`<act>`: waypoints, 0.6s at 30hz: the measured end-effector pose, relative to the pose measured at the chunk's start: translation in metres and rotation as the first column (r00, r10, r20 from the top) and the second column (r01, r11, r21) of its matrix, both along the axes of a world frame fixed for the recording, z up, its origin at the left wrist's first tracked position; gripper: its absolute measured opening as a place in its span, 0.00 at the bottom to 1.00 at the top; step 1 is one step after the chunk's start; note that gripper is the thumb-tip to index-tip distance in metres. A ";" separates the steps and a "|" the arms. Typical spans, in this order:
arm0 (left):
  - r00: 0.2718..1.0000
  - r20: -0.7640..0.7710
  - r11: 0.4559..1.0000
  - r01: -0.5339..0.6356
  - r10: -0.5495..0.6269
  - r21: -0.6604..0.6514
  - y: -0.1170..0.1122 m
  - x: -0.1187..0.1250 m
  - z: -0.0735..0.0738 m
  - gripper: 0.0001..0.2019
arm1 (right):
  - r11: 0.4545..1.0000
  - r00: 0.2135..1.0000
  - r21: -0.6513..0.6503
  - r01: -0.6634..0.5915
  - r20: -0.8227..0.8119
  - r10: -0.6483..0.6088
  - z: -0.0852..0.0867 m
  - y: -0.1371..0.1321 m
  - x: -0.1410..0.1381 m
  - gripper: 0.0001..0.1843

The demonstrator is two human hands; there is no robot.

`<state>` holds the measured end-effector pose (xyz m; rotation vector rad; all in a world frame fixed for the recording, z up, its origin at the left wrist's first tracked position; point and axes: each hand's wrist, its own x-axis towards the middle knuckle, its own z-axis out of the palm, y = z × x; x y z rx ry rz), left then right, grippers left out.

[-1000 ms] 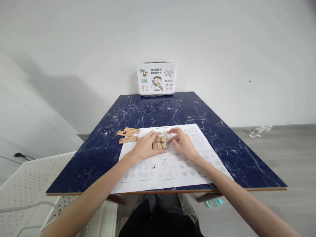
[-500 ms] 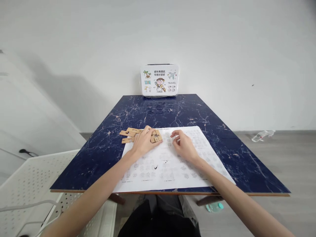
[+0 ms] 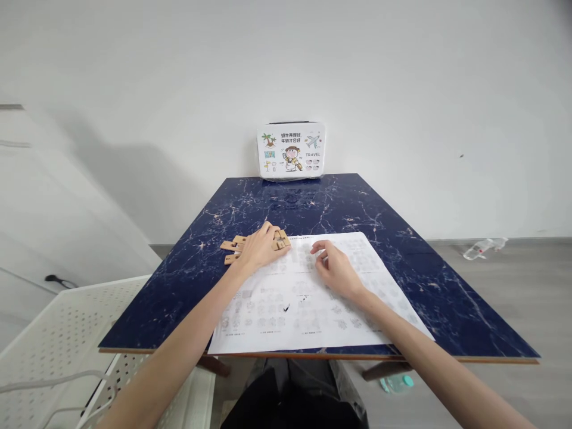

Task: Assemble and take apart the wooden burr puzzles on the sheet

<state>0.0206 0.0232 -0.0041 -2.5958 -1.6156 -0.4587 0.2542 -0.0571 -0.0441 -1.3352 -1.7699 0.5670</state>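
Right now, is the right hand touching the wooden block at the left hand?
No, a strip of the printed sheet shows between the right hand and the wooden block.

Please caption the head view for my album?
Left hand holding a tan, squarish wooden block assembly, right hand curled above white printed paper.

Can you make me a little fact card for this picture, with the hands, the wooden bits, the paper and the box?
Left hand: around the wooden block
Right hand: half-curled, nothing visible in it
Flat wooden pieces: beside the left hand, partly hidden
Paper: white, printed, on the table
Box: white, cartoon pictures, at the table's far end
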 end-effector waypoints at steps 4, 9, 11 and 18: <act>1.000 0.018 1.000 0.004 -0.004 -0.025 0.002 -0.004 -0.003 0.27 | 1.000 1.000 0.007 -0.010 0.009 0.010 0.001 0.000 0.000 0.16; 0.999 0.051 0.999 0.007 -0.005 -0.041 0.005 -0.012 -0.007 0.39 | 1.000 1.000 0.024 -0.015 0.007 0.015 0.001 0.000 0.000 0.17; 0.999 0.051 1.000 0.009 -0.009 -0.014 0.006 -0.017 -0.010 0.42 | 1.000 1.000 0.024 -0.016 0.010 0.016 0.001 0.000 0.000 0.17; 1.000 0.026 0.999 0.015 -0.017 0.052 0.002 -0.027 -0.010 0.40 | 1.000 1.000 0.011 -0.026 0.008 0.026 0.001 0.000 -0.001 0.16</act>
